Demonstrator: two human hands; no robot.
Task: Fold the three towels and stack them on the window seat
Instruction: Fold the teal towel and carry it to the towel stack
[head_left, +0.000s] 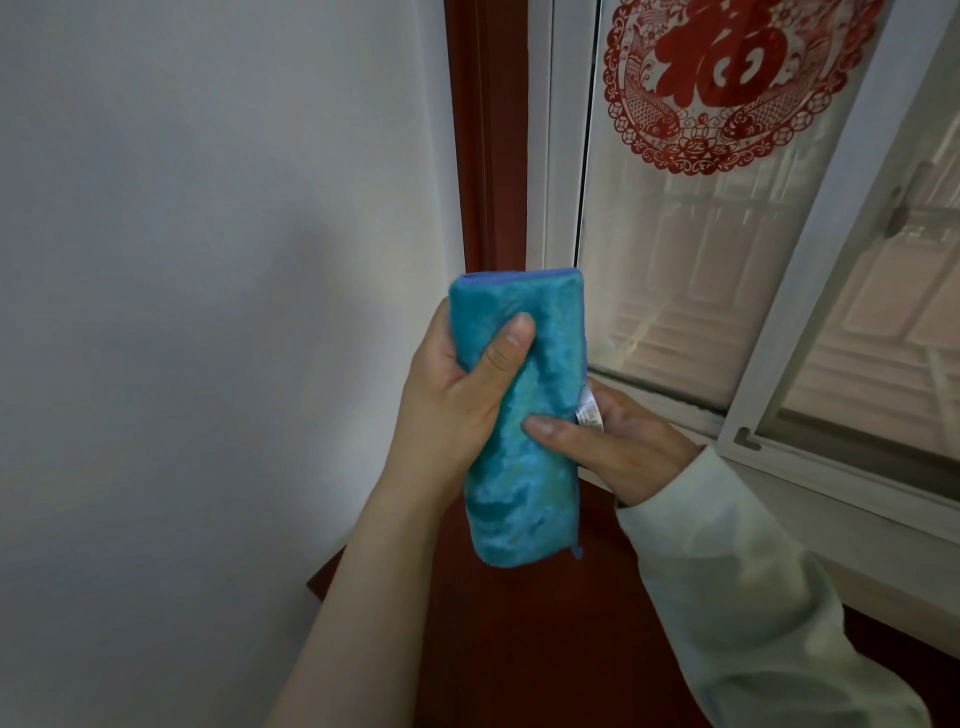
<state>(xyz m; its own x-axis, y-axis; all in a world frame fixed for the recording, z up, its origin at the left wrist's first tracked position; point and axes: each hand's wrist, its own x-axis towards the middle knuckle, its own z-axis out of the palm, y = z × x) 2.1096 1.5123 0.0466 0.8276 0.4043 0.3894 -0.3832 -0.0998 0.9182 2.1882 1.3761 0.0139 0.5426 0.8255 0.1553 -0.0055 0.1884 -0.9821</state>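
A teal towel (524, 488), folded into a narrow upright strip with a blue edge on top, is held in the air above the dark red window seat (545, 639). My left hand (457, 395) grips its upper left side, thumb pressed on the front. My right hand (618, 441) holds its right edge lower down, thumb across the front, by a small white label (589, 413). No other towel is in view.
A white wall (208, 260) fills the left. A dark red frame (491, 135) runs up beside a white-framed window (675, 270) bearing a red paper cutting (727, 78). The white window sill (831, 499) lies at the right.
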